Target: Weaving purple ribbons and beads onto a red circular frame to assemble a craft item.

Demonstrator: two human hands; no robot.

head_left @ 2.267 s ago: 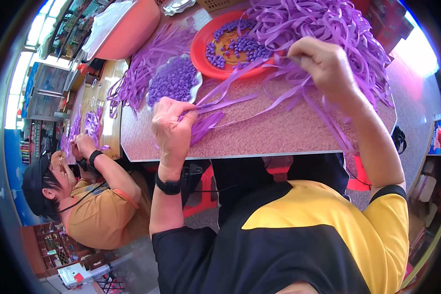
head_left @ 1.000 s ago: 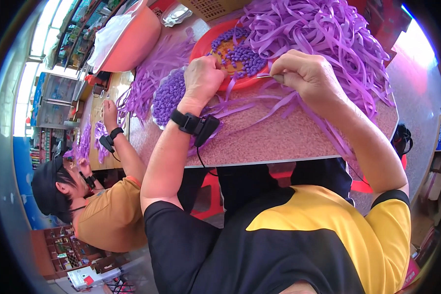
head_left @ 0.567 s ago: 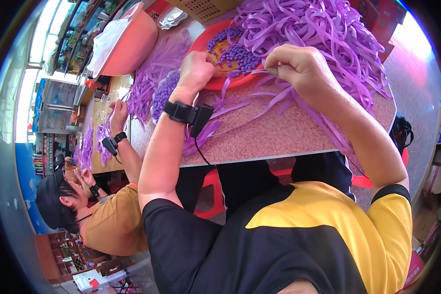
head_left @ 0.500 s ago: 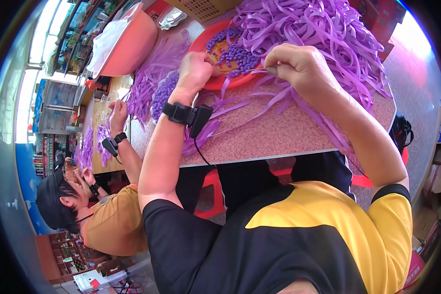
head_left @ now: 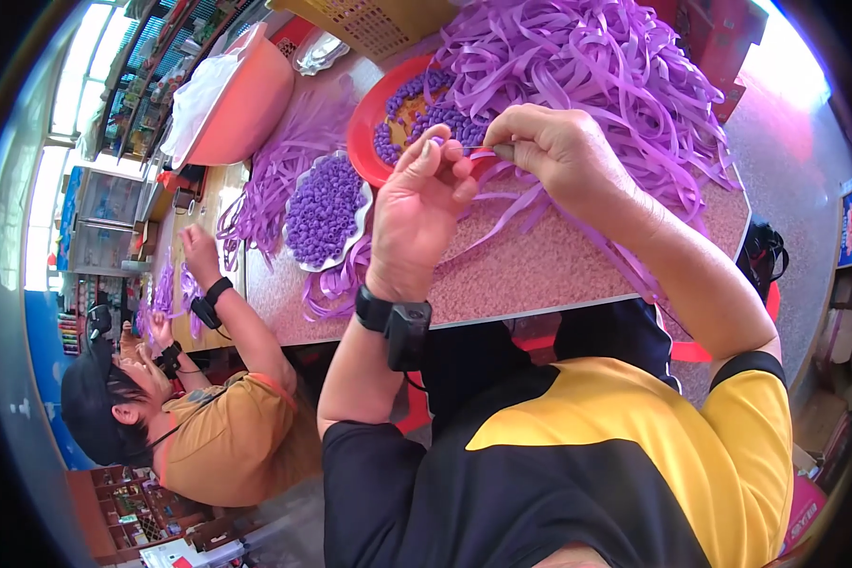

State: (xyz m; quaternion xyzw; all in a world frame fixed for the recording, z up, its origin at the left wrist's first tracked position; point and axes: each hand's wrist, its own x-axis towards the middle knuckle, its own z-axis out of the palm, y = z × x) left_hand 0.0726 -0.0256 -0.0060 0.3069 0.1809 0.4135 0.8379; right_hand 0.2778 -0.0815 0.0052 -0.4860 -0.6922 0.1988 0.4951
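My left hand (head_left: 418, 213) is turned palm up over the near side of the red-orange plate. Its thumb and curled fingers close on a small purple bead (head_left: 438, 141). Just to the right, my right hand (head_left: 559, 151) pinches a thin, pale needle-like strand (head_left: 478, 149) that reaches toward the left fingertips. Whether it passes through the bead is too small to tell. Loose purple beads (head_left: 454, 123) lie on the plate (head_left: 362, 142) behind both hands. A heap of purple ribbons (head_left: 587, 66) rises behind my right hand.
Left of my left wrist stands a white scalloped bowl (head_left: 364, 210) full of purple beads. More ribbons (head_left: 289, 161), a pink basin (head_left: 256, 90) and a yellow basket (head_left: 374, 24) lie beyond. A co-worker (head_left: 227, 417) in an orange-brown shirt sits at the left. The table's edge (head_left: 540, 310) runs before me.
My left hand has moved right and turned palm up, coming close to my right fingertips. The white bowl of beads, partly hidden before, now shows fully.
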